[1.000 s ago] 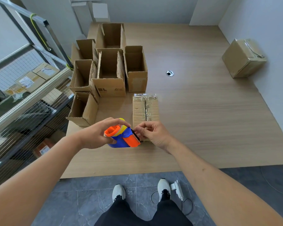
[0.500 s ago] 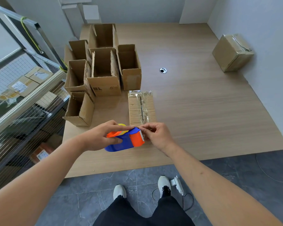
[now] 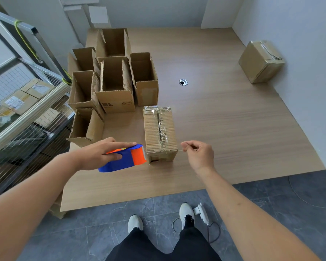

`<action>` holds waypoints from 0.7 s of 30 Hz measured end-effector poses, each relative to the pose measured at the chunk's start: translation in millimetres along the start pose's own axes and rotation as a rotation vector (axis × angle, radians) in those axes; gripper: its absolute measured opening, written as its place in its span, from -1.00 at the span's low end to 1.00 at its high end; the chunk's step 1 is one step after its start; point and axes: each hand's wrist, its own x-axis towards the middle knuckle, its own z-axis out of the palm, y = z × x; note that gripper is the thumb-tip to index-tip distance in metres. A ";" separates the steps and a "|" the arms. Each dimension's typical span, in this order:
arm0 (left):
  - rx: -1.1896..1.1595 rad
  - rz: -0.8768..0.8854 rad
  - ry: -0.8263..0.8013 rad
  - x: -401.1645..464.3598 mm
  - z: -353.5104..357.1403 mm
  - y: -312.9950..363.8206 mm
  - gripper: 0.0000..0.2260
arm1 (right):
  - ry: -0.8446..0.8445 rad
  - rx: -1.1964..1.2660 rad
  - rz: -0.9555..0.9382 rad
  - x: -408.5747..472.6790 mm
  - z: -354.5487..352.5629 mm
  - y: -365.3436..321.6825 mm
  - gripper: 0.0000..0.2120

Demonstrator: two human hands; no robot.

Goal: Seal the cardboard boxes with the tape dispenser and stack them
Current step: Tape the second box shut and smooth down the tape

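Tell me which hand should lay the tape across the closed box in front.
Left. The left hand already grips the tape dispenser beside the closed box; the right hand only pinches the pulled tape end.

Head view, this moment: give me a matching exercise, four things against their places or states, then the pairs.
1 tape dispenser
2 closed box
3 sealed box
4 right hand

A by the right wall
B between the two hands, near the table's front edge
C gripped by the left hand
D pinching a strand of tape

Pairs: 1-C, 2-B, 3-A, 4-D

Head camera, high, looking down over table [image 3: 224, 129].
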 end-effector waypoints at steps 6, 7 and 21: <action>0.013 -0.074 -0.050 21.9 6.2 -3.0 -0.53 | -0.032 -0.050 0.125 16.2 14.7 18.5 -0.84; 0.015 -0.079 -0.046 25.4 7.4 -3.9 -0.53 | -0.039 -0.028 0.138 17.9 17.2 20.5 -0.83; -0.077 -0.077 -0.013 55.4 28.7 2.6 -0.54 | -0.156 -0.519 -0.394 27.3 39.1 -2.4 -0.50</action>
